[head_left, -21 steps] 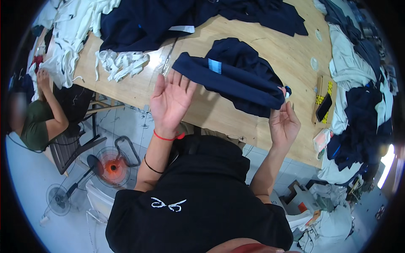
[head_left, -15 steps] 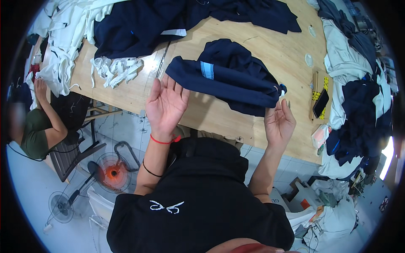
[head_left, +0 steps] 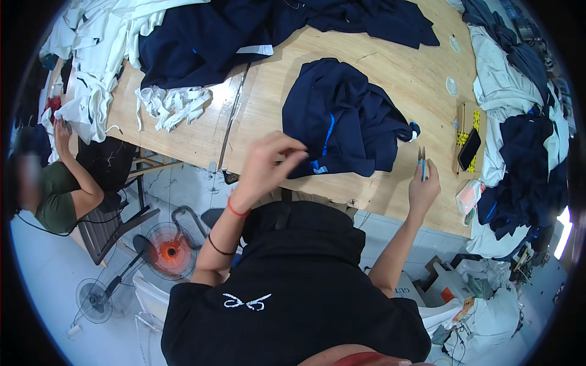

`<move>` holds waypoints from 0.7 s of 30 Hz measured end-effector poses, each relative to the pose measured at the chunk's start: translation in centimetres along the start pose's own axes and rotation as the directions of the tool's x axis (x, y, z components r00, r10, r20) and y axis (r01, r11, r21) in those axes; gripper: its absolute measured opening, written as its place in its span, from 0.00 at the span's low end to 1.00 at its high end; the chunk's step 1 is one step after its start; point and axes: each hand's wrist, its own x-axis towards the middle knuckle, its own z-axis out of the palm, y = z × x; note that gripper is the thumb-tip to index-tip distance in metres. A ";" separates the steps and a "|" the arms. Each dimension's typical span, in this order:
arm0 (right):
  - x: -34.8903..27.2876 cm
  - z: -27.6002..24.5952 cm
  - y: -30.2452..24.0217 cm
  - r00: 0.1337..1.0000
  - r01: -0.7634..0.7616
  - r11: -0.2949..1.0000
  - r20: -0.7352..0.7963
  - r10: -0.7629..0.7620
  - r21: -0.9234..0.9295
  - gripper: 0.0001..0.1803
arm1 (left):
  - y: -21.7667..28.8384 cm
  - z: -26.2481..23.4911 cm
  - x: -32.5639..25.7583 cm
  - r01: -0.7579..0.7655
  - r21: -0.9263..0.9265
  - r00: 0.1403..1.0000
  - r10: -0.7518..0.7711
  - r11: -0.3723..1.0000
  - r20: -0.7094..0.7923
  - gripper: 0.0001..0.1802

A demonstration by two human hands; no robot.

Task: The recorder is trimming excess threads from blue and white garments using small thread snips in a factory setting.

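Note:
A dark navy garment lies bunched on the table, with a bright blue strip showing on it and a small white bit at its right end. My left hand hovers at the garment's near left side, fingers curled toward the thumb. Motion blur hides whether anything is between them. To the right of the garment, my right hand is closed around small thread snips with blue handles, their points directed away from me. The snips are apart from the cloth.
More navy cloth lies across the far side. White strips are heaped at left. At right are a cardboard piece with a phone on it, and piled clothes. A co-worker sits at left near fans.
Both palms were turned up under a raised fold of the garment. That fold now lies down, showing the blue strip. My left hand has turned over; my right has moved right, snips now visible.

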 end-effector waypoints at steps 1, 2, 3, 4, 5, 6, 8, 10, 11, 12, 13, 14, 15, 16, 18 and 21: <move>0.6 1.0 2.5 0.982 0.152 0.973 -0.087 -0.169 -0.175 0.24 | 0.4 1.4 0.5 0.058 -0.112 0.992 -0.045 0.992 0.114 0.09; 0.8 1.9 4.2 0.929 0.276 0.894 -0.141 -0.342 -0.354 0.23 | 0.4 2.6 0.9 0.053 -0.113 0.992 -0.040 0.992 0.118 0.09; 0.4 2.7 4.8 0.928 0.280 0.893 -0.141 -0.346 -0.352 0.23 | 0.0 3.7 1.2 -0.103 0.214 0.983 0.067 0.971 0.171 0.10; 0.0 3.4 4.8 0.932 0.247 0.895 -0.160 -0.324 -0.372 0.23 | -0.7 4.5 1.5 -0.260 0.507 0.957 0.149 0.822 0.249 0.11; -0.3 3.7 4.9 0.936 0.213 0.895 -0.179 -0.302 -0.393 0.23 | -1.6 5.3 1.4 -0.334 0.550 0.934 0.189 0.765 0.304 0.14; -0.9 3.6 4.5 0.936 0.216 0.896 -0.179 -0.303 -0.387 0.23 | -1.6 5.2 1.3 -0.332 0.555 0.935 0.188 0.762 0.302 0.14; -1.5 3.0 3.5 0.982 0.138 0.913 -0.063 -0.176 -0.384 0.20 | -1.6 5.0 1.4 -0.159 0.403 0.826 -0.102 0.901 0.555 0.15; -1.7 2.2 2.1 0.979 0.157 0.882 -0.048 -0.198 -0.445 0.18 | -2.0 5.0 1.9 -0.004 0.174 0.808 -0.099 0.985 0.580 0.12; -1.8 2.1 1.7 0.974 0.181 0.843 -0.027 -0.225 -0.506 0.15 | -2.3 5.0 2.3 0.162 -0.069 0.795 -0.089 0.984 0.600 0.10; -1.6 1.9 2.1 0.974 0.177 0.845 -0.032 -0.223 -0.505 0.15 | -1.8 4.9 2.8 0.316 -0.303 0.784 -0.068 0.899 0.616 0.08; -1.2 1.5 2.7 0.977 0.164 0.902 -0.058 -0.203 -0.400 0.13 | -1.3 4.4 3.0 0.452 -0.494 0.768 -0.043 0.743 0.639 0.07; -1.1 1.3 3.2 0.980 0.152 0.945 -0.082 -0.182 -0.289 0.11 | -0.5 4.0 3.1 0.448 -0.492 0.768 -0.040 0.746 0.639 0.07; -0.9 1.3 3.0 0.979 0.155 0.947 -0.086 -0.186 -0.283 0.11 | 2.1 2.8 3.4 0.509 -0.800 0.847 -0.018 0.319 0.531 0.09; -1.0 1.2 2.6 0.992 0.092 0.996 -0.084 -0.091 0.008 0.10 | 3.5 2.0 3.5 0.399 -0.896 0.906 -0.066 -0.194 0.417 0.11; -1.4 0.8 0.8 0.999 0.023 0.953 -0.050 -0.008 0.303 0.09 | 3.6 1.7 5.1 0.260 -0.949 0.953 -0.112 -0.179 0.282 0.14; -2.2 -0.1 -4.1 0.994 -0.069 0.734 0.106 -0.004 0.675 0.09 | 4.7 1.9 6.2 0.111 -0.989 0.980 -0.155 -0.094 0.125 0.17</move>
